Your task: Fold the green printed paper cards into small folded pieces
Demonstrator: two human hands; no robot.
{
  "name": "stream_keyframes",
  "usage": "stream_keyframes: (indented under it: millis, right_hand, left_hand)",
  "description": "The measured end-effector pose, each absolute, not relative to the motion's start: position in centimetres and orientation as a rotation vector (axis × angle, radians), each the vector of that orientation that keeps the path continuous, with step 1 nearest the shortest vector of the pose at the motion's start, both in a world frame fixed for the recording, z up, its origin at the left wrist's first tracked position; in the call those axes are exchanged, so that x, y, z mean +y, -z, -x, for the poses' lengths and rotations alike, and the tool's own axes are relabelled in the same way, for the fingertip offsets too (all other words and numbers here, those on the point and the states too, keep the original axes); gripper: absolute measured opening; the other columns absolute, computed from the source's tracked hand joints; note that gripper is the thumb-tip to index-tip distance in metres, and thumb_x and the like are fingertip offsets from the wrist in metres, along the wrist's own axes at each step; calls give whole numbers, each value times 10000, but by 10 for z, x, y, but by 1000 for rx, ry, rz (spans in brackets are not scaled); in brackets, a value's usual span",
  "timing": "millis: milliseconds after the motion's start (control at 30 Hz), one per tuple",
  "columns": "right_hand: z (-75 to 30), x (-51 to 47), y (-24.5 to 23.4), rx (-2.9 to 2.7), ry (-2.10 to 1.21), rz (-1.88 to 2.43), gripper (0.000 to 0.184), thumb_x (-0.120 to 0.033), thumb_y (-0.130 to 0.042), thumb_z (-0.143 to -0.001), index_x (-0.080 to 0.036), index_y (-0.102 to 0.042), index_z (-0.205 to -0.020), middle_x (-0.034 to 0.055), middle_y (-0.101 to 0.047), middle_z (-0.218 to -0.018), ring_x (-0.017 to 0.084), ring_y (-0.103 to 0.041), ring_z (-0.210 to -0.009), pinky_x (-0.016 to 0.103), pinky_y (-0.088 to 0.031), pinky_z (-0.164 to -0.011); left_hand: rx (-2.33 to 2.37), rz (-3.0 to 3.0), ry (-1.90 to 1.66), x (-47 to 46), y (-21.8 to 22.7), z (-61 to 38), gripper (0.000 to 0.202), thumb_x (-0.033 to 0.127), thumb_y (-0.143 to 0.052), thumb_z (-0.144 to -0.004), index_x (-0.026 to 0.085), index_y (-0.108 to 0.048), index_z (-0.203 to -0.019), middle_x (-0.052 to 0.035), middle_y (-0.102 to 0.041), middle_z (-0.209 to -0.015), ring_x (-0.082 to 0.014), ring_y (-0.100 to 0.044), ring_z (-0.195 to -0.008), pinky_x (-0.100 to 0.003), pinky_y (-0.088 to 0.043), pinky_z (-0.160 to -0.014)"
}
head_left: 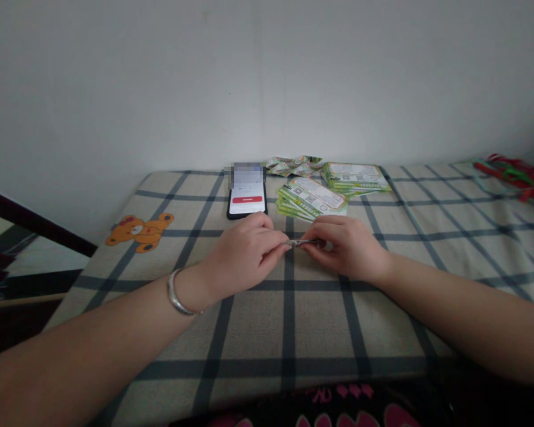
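Observation:
A thin strip of what looks like folded paper (295, 243) is pinched between my two hands, seen almost edge-on; most of it is hidden by fingers. My left hand (249, 246), with a silver bangle at its wrist, grips one end between thumb and fingers. The other end sits in the closed fingers of my right hand (345, 246). Just beyond the hands lies a fanned pile of green and white printed leaflets (314, 197). Behind it are folded paper pieces (293, 166) in the same print, and to their right another stack of leaflets (356, 177).
A phone (248, 198) with a lit screen lies beyond my left hand. On the checked tablecloth (258, 332) is a bear figure (140, 231) at left. Red and green stringy material (523, 184) lies far right. A wall (267, 77) borders the table's back.

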State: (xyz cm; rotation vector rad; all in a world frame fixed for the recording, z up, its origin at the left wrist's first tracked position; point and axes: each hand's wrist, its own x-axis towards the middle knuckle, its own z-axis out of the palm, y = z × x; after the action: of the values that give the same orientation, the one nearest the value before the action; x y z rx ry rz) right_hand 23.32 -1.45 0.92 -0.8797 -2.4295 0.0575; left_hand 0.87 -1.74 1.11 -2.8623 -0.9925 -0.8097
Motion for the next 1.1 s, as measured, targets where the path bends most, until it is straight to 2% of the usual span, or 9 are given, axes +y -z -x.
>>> stream_keyframes:
  millis: [167,267,367,500,667,900,1000,1100]
  right_hand:
    - [-231,-15,-9,-2463,67,946,197,-277,-557,-898,-153,-612,-755,28,-587,-697,128,-501,-623,258,-312,-559]
    - [-230,-17,-9,-2470,92,950,195,-268,-552,-898,-152,-610,-752,30,-588,-698,133,-504,-626,263,-310,-561]
    - [-229,-17,-10,-2492,36,908,192,-275,-554,-902,-158,-635,-773,24,-599,-702,140,-531,-656,261,-339,-583]
    - [-231,-15,-11,-2478,-65,829,196,-288,-543,-916,-160,-670,-838,34,-627,-737,144,-553,-694,259,-381,-612]
    - [-234,-15,-13,-2465,-98,830,213,-252,-515,-929,-153,-673,-828,44,-639,-737,149,-559,-711,261,-404,-634]
    - [-243,-8,-14,-2423,-10,951,249,-277,-503,-939,-139,-691,-851,64,-652,-753,157,-570,-699,268,-407,-623]
    - [-247,-4,-14,-2416,-14,980,256,-283,-514,-936,-132,-699,-844,74,-662,-770,165,-585,-726,274,-423,-641]
    - [-248,-3,-14,-2410,-37,965,236,-286,-523,-933,-153,-718,-915,68,-679,-801,163,-596,-742,271,-435,-648]
  left_hand:
    - [-983,2795,767,-16,-9,-8,237,241,-497,-926,157,-717,-902,-76,-600,-793,-198,-572,-789,-320,-475,-688]
    - [-942,2743,788,-16,-8,-7,221,313,-544,-920,186,-721,-957,-69,-619,-800,-205,-575,-788,-332,-474,-690]
    - [-881,2757,815,-16,-9,-6,178,325,-597,-900,201,-722,-923,-40,-648,-776,-205,-577,-807,-325,-467,-699]
    - [-940,2751,826,-15,-11,-5,171,235,-581,-901,164,-711,-814,-45,-647,-744,-194,-572,-787,-304,-456,-676]
    - [-964,2793,869,-12,-14,-6,177,242,-570,-915,167,-706,-831,-38,-661,-751,-177,-569,-785,-285,-458,-686]
    - [-957,2719,836,-5,-12,0,229,313,-544,-934,165,-719,-930,-54,-635,-760,-188,-568,-768,-306,-457,-696]
    - [-1016,2673,849,-2,-11,4,225,312,-558,-924,174,-731,-885,-59,-619,-756,-188,-571,-755,-310,-459,-694]
    - [-1048,2644,839,-1,-11,6,212,311,-575,-913,187,-739,-858,-55,-613,-752,-184,-571,-732,-307,-455,-678]
